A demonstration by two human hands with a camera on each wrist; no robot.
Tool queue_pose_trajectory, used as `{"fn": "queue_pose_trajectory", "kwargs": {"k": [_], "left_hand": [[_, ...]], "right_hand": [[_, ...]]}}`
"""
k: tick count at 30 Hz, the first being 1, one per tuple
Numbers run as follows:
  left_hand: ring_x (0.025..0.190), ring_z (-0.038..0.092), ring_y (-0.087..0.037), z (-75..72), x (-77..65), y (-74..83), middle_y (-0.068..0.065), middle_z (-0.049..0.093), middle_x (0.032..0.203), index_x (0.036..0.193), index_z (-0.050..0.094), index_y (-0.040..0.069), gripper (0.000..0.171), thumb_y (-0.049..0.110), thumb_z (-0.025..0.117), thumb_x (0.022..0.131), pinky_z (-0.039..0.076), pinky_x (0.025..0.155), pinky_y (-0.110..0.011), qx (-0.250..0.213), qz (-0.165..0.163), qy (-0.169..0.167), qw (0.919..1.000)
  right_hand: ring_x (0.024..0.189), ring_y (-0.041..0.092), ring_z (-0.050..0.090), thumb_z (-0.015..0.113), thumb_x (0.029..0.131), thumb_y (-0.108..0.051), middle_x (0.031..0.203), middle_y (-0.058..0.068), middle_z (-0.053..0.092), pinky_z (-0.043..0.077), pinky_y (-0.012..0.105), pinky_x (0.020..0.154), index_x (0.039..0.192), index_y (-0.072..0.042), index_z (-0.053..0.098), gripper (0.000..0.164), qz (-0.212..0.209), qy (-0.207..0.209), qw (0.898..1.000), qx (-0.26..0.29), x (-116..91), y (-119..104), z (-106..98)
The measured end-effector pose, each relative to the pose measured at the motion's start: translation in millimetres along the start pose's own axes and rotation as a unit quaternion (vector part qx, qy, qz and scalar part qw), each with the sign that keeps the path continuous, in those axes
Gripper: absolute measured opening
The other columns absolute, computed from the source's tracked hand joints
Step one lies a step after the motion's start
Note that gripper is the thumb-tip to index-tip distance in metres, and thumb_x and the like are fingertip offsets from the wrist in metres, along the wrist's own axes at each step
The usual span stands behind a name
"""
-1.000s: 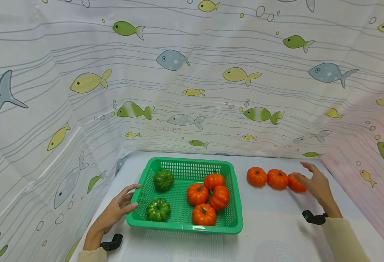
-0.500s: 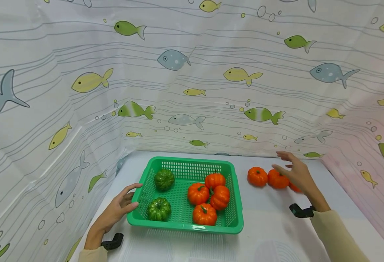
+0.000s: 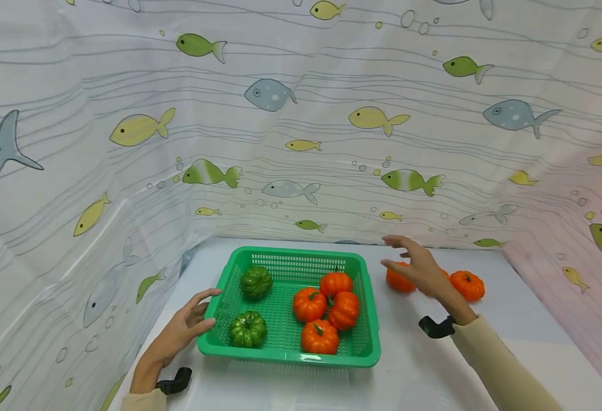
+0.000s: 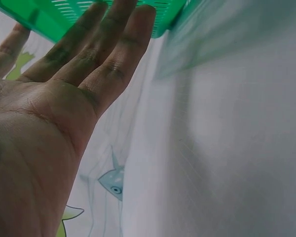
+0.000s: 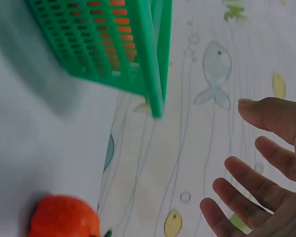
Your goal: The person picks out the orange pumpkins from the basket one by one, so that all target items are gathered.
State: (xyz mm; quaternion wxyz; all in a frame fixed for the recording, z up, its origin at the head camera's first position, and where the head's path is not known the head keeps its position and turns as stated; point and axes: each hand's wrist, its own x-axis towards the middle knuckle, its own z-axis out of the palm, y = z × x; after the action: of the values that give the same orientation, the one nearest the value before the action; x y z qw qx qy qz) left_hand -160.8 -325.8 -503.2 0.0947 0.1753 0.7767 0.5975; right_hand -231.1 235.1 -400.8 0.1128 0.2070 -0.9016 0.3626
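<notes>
We've got the left hand (image 4: 44,113) palm toward us, filling the left side, fingers extended, tips overlapping the slotted green basket (image 4: 44,22) up top! Behind, we spot the fish-print sheet (image 4: 113,181); to the right, the white desk (image 4: 237,148).

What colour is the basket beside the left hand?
The basket is green, best seen in the head view.

The green plastic mesh basket (image 3: 259,354) sits flat, the left hand (image 3: 180,328) holding its fingertips at the rim at 9 o'clock. Inside, from the centre, two ribbed green pumpkins (image 3: 257,283) lie apart at 10 and 8 o'clock; four glossy orange pumpkins (image 3: 344,311) cluster between 2 and 5. Outside, toward 3 o'clock, three orange pumpkins (image 3: 467,286) form a row, two partly hidden behind the right hand (image 3: 417,268), its thumb and fingers parted.
</notes>
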Motion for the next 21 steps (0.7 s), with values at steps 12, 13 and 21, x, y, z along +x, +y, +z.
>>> {"fn": "queue_pose_trajectory", "kwargs": {"k": [12,13,21], "left_hand": [[0.148,0.020,-0.057,0.1,-1.7,2.0,-0.025,0.016,0.166,0.161,0.032,0.023,0.061,0.011,0.056,0.106,0.042,0.101,-0.070,-0.007,0.005,0.002,1.0000],[0.148,0.020,-0.057,0.0,-1.4,1.1,-0.024,0.016,0.166,0.161,0.032,0.023,0.061,0.011,0.056,0.106,0.042,0.101,-0.069,-0.008,0.006,0.001,1.0000],[0.148,0.020,-0.056,-0.4,-1.3,-0.1,-0.023,0.016,0.167,0.161,0.032,0.022,0.061,0.010,0.056,0.106,0.042,0.101,-0.069,-0.009,0.013,0.001,0.9999]], "right_hand": [[0.122,0.035,0.059,0.081,0.092,-0.019,0.137,0.012,0.062,0.054,0.053,0.096,0.142,-0.009,0.058,0.057,-0.075,-0.071,0.995,0.018,25,-47,44],[0.121,0.036,0.060,0.081,0.092,-0.018,0.137,0.013,0.063,0.054,0.054,0.095,0.141,-0.008,0.058,0.056,-0.078,-0.077,0.994,0.022,26,-50,47],[0.116,0.036,0.061,0.078,0.095,-0.019,0.132,0.012,0.066,0.055,0.052,0.093,0.140,-0.005,0.058,0.051,-0.103,-0.154,0.982,0.034,36,-73,64]]}}
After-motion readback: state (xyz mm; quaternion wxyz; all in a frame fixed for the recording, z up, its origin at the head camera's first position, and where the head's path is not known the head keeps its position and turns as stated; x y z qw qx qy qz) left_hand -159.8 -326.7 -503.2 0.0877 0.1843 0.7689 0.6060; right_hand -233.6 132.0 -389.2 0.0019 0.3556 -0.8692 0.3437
